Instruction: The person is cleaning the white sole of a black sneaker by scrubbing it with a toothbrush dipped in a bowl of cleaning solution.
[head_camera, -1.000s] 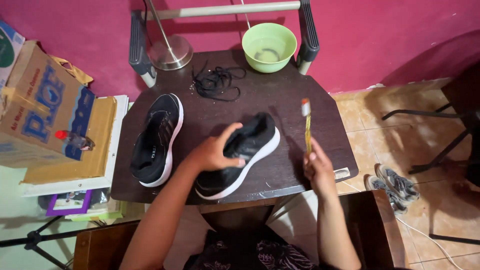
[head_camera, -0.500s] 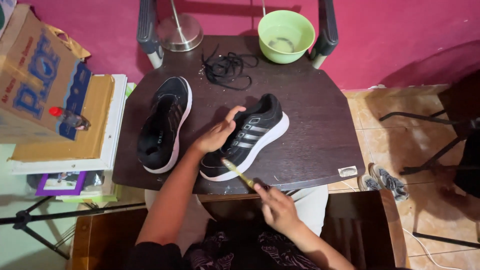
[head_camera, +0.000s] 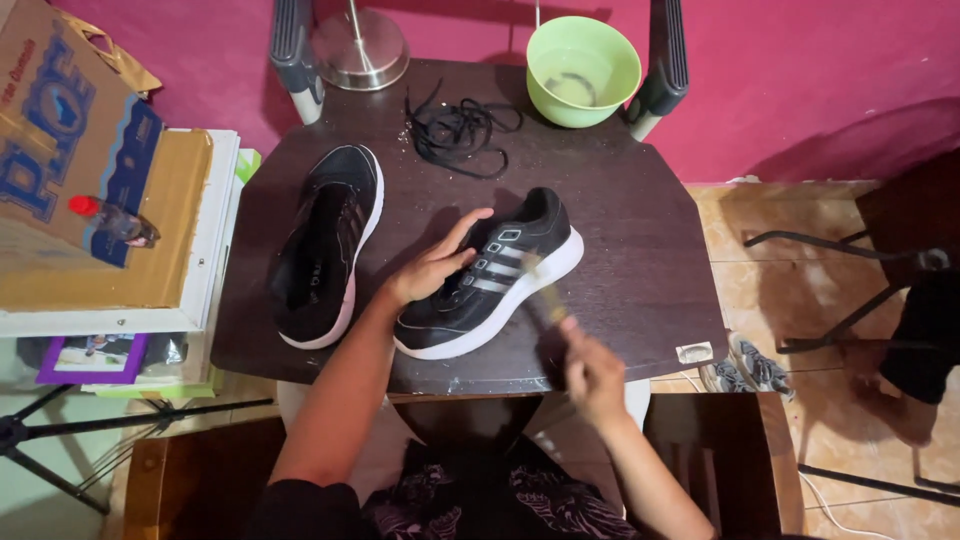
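A black sneaker with a white sole and grey stripes (head_camera: 500, 275) lies on its side on the dark wooden table (head_camera: 640, 260). My left hand (head_camera: 432, 268) rests on its upper and steadies it. My right hand (head_camera: 590, 370), blurred by motion, grips a small yellow-handled brush (head_camera: 545, 290) whose tip touches the sneaker's side near the sole. The second black sneaker (head_camera: 325, 245) stands upright to the left, untouched. Loose black laces (head_camera: 460, 130) lie at the back of the table.
A green bowl (head_camera: 583, 68) with liquid stands at the table's back edge next to a metal lamp base (head_camera: 358, 45). Cardboard boxes (head_camera: 70, 130) with a small red-capped bottle (head_camera: 110, 220) sit left. A dark chair frame (head_camera: 880, 280) and grey shoes (head_camera: 745, 365) are right.
My right hand brought the brush from upright at the table's right side down and leftward onto the sneaker's side. My left hand stayed on the sneaker. The camera moved closer.
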